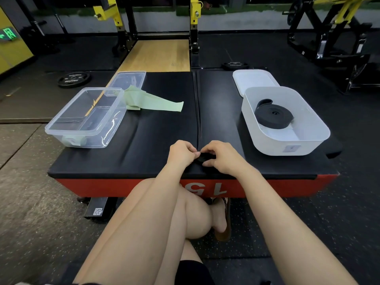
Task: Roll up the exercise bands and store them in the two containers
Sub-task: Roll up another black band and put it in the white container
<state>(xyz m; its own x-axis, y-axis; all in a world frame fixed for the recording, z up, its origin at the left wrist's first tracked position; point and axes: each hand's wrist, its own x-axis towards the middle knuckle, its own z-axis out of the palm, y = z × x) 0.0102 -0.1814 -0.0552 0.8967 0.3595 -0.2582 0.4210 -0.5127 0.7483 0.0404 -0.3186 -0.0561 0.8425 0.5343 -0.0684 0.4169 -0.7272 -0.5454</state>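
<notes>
Lower centre of frame: left hand (182,154) and right hand (221,156) both pinch a small black band roll (205,157) on the padded surface (123,157); a slackened grip likely lets the springy coil unwind before reaching the white container (308,145).

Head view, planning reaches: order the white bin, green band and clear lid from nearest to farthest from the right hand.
From the right hand:
1. white bin, to its right.
2. green band, left and farther back.
3. clear lid, far left corner.
</notes>
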